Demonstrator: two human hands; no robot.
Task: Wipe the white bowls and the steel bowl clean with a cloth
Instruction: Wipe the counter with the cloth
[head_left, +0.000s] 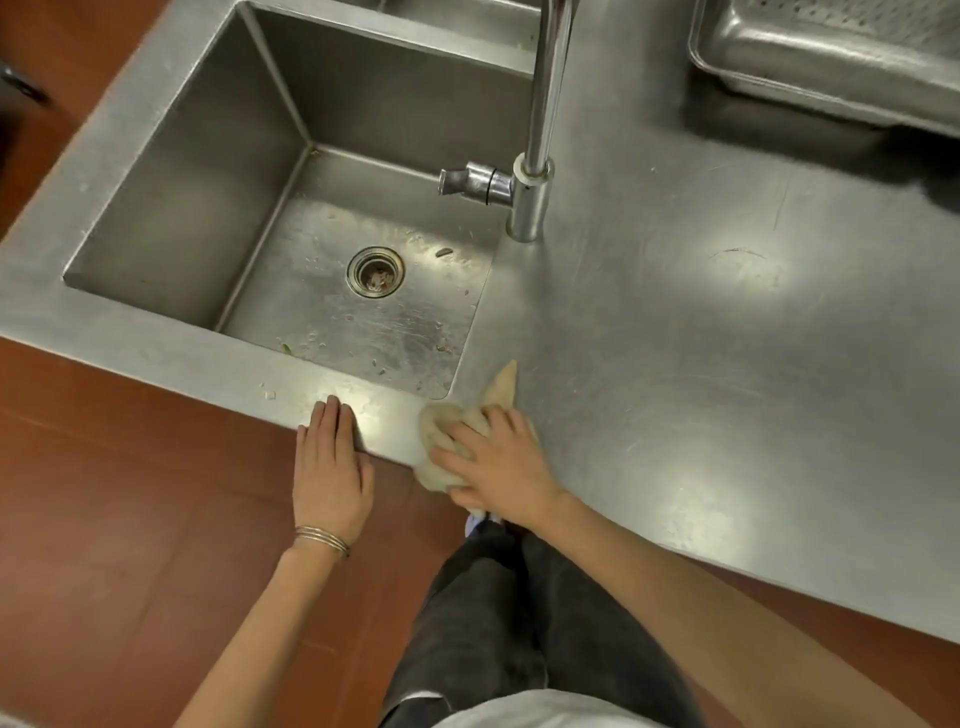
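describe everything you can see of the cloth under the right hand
The crumpled beige cloth looks like thin, soft fabric, bunched into a wad. It lies on the front edge of the brushed steel counter, just off the near right corner of the steel sink basin. The right hand presses down on it, fingers spread, covering its middle. One pointed corner sticks out beyond the fingers, and a fold hangs slightly past the counter's edge.

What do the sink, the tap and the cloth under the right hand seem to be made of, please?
Sink: likely stainless steel, brushed and dull, with scratches and soft grey glare.
Tap: metal, seemingly chromed or polished steel, with sharp bright reflections.
Cloth: soft beige fabric, matte and crumpled, bunched under the right hand; the weave is too blurred to tell.
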